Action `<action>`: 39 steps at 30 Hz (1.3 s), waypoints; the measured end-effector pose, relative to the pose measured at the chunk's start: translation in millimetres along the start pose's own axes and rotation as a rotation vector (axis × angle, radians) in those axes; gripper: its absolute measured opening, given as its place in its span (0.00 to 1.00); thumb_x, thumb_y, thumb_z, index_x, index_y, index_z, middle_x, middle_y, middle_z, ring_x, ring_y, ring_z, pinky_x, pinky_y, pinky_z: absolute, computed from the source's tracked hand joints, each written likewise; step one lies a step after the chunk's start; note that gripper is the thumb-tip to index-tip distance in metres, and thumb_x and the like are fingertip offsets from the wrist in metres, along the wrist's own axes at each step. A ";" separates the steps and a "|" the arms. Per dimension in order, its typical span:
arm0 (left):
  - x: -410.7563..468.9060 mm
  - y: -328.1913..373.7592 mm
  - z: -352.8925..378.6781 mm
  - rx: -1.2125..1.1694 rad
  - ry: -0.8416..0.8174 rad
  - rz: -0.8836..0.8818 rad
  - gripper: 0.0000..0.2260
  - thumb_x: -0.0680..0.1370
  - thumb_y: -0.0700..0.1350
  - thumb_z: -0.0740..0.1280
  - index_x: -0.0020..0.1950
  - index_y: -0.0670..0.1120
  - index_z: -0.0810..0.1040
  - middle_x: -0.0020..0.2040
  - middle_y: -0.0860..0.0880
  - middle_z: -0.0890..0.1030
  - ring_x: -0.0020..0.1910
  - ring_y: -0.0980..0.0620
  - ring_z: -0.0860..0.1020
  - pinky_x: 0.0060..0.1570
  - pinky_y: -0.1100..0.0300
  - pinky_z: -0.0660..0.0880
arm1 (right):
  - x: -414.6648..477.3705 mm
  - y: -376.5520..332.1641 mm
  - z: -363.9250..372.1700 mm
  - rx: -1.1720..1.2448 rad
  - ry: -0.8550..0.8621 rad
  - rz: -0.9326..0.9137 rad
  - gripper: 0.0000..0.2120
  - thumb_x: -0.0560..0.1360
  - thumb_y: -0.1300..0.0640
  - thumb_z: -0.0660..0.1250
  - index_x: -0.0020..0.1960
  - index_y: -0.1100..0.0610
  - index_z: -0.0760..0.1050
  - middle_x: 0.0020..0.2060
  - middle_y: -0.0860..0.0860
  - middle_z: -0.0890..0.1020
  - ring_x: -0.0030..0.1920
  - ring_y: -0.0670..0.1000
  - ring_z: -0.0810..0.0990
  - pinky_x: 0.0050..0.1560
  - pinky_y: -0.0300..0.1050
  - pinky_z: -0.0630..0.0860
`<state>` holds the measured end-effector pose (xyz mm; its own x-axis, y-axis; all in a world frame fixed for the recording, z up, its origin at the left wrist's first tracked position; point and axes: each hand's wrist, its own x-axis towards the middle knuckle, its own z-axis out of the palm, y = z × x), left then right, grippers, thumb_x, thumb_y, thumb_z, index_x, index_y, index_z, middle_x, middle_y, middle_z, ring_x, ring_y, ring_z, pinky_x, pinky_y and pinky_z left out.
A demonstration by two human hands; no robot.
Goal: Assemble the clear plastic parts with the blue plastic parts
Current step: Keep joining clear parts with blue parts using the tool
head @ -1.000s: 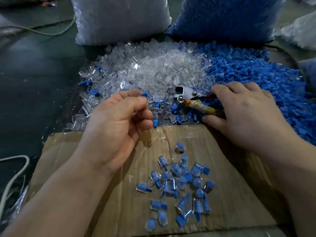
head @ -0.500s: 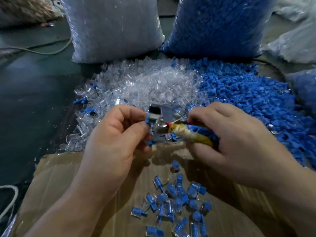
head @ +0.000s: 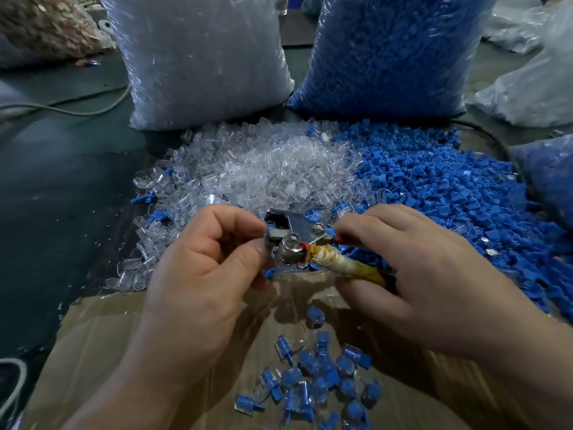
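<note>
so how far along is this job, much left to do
Early days. Done: a small batch of joined pieces lies on the cardboard. In hand: the right hand holds taped pliers while the left hand pinches a blue part at their head. Left: big loose heaps of clear parts and blue parts, plus two full bags behind.

Right hand [head: 434, 274] has lifted the hand tool [head: 297, 231] off the pile. Left hand [head: 210, 268] moved toward 3 o'clock and now pinches its blue part [head: 271, 226] into the tool's head.
</note>
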<state>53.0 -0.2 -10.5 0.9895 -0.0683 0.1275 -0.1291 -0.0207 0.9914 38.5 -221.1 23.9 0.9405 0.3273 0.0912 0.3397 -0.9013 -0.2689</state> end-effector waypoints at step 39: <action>-9.5 16.3 17.6 0.271 -0.031 -0.060 0.13 0.72 0.65 0.64 0.47 0.60 0.81 0.36 0.52 0.84 0.31 0.54 0.81 0.31 0.67 0.79 | 5.9 -26.9 12.4 0.032 0.253 -0.146 0.12 0.79 0.52 0.57 0.44 0.55 0.76 0.39 0.49 0.77 0.39 0.51 0.73 0.41 0.44 0.68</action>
<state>40.4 -17.5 3.9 0.9940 -0.0896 0.0633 -0.0870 -0.2916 0.9526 34.8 -191.4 19.8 0.8543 0.3683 0.3667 0.4754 -0.8390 -0.2647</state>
